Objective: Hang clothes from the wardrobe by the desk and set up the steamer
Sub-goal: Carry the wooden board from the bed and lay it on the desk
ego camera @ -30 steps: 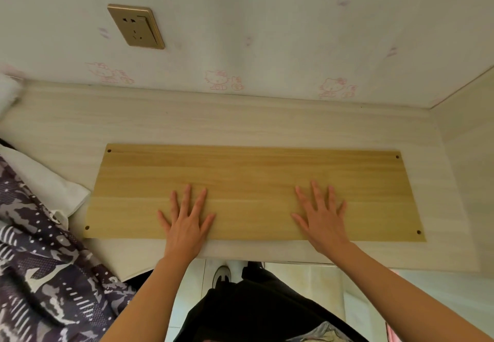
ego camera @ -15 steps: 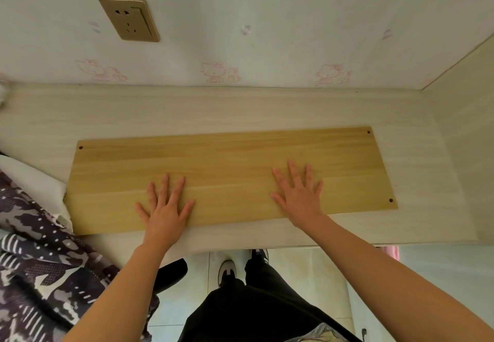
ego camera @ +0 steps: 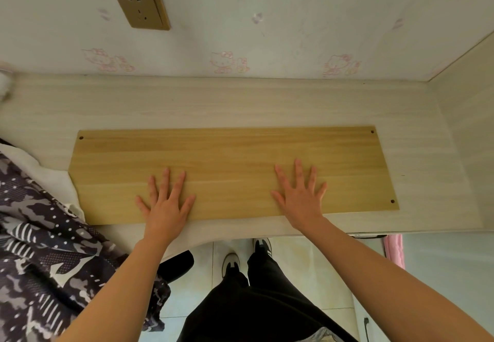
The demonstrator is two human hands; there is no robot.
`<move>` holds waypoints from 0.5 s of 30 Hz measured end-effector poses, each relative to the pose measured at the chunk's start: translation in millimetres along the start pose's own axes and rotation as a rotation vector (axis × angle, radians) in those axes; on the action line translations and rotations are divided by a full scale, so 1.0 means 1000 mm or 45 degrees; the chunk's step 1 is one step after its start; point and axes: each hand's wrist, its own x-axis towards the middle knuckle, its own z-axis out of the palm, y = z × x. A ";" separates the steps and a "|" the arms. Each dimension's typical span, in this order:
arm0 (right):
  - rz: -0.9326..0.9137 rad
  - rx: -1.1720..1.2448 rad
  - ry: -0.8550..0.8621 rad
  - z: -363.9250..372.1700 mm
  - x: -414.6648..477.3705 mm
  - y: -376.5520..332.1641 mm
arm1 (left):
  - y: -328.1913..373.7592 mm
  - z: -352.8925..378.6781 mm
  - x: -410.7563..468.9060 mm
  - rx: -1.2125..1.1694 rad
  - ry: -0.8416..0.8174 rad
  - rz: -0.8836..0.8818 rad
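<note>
A long yellow wooden board [ego camera: 230,154] with small holes at its corners lies flat on the pale desk [ego camera: 213,101]. My left hand [ego camera: 165,202] rests palm down on the board's near left part, fingers spread and straight. My right hand [ego camera: 300,197] lies flat on the near right part, fingers spread too. Neither hand holds anything. No clothes hanger or steamer is in view.
A gold wall socket [ego camera: 140,4] sits on the wall above the desk. Dark patterned fabric [ego camera: 40,248] over a white cloth [ego camera: 34,170] covers the left. A pale side panel [ego camera: 470,127] closes the right. Something pink [ego camera: 393,250] hangs below the desk edge.
The view has shifted a little down and to the side between frames. Both hands stay flat on the board in about the same places.
</note>
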 end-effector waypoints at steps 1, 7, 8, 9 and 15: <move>0.006 -0.005 0.004 0.001 -0.001 0.000 | -0.001 0.000 -0.001 0.005 0.002 0.002; 0.005 0.005 0.010 0.001 0.002 0.000 | -0.002 -0.002 0.003 0.004 -0.009 0.009; 0.000 0.009 0.014 0.001 0.004 0.000 | -0.002 -0.002 0.004 0.001 -0.005 0.011; -0.005 0.010 0.017 0.000 0.007 0.000 | -0.002 -0.003 0.005 -0.001 0.003 0.010; 0.003 -0.023 0.015 -0.002 0.012 -0.002 | -0.004 -0.004 0.010 0.005 0.020 0.017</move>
